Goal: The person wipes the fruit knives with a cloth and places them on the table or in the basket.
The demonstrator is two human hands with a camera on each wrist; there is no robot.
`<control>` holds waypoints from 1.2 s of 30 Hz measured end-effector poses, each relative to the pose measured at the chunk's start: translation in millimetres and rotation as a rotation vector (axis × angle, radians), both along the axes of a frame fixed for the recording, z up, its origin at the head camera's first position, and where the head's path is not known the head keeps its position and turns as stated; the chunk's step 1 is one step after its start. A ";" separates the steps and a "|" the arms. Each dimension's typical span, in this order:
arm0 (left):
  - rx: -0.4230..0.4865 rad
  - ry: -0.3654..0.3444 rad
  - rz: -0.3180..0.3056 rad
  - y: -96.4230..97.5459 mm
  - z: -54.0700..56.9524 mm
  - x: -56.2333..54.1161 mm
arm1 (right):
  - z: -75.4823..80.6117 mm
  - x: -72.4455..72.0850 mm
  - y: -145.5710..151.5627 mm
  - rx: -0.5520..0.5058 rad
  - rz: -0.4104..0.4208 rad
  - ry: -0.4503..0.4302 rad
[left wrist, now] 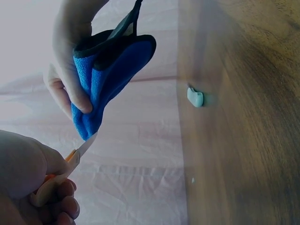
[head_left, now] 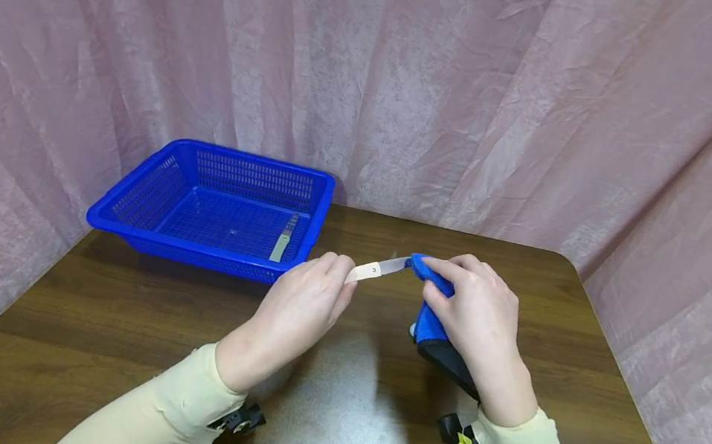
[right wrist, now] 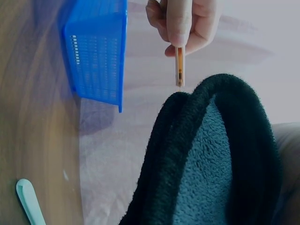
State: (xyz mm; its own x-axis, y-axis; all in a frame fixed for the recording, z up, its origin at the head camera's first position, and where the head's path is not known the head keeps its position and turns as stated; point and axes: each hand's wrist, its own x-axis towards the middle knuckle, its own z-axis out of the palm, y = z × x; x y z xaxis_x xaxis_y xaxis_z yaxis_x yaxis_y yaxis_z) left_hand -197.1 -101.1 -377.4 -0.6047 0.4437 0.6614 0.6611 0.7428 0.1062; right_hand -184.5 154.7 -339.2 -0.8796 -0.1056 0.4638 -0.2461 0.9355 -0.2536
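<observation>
My left hand (head_left: pixel 308 297) grips the cream handle of a small folding knife (head_left: pixel 364 273), its blade unfolded and angled up to the right. Folded over the blade's end is a blue cloth with black edging (head_left: pixel 430 323), pinched between the thumb and fingers of my right hand (head_left: pixel 481 310). The cloth hides the blade's tip. In the left wrist view the cloth (left wrist: pixel 110 70) hangs in folds, with the bare part of the blade (left wrist: pixel 87 144) below it. Orange shows inside the knife handle (right wrist: pixel 180 65) in the right wrist view.
A blue plastic basket (head_left: pixel 211 248) stands at the back left of the wooden table (head_left: pixel 77 335). Inside it lies another knife with a pale green handle (head_left: pixel 281 246). A mint-green object (left wrist: pixel 195 97) lies on the table beneath the cloth. Pink curtains (head_left: pixel 400 93) hang behind.
</observation>
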 end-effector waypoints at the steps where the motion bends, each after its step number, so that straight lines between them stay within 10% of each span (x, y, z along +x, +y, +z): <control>1: 0.000 0.000 0.000 0.0 0.3 0.2 | 0.0 -0.4 0.8 0.000 -0.003 -0.004; 19: -0.004 0.005 0.011 -0.6 1.6 1.6 | 4.8 -1.2 12.3 -0.031 -0.054 -0.036; 36: -0.019 0.020 0.011 0.1 1.3 2.6 | 1.5 10.5 -21.0 0.018 0.066 0.095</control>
State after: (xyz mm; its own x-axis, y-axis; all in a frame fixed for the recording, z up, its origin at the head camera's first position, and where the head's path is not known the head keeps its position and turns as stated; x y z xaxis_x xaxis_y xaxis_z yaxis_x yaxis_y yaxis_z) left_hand -194.5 -100.9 -376.2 -0.5960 0.4498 0.6651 0.6551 0.7514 0.0789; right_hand -174.0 133.7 -337.7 -0.8225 -0.1711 0.5425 -0.3295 0.9206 -0.2093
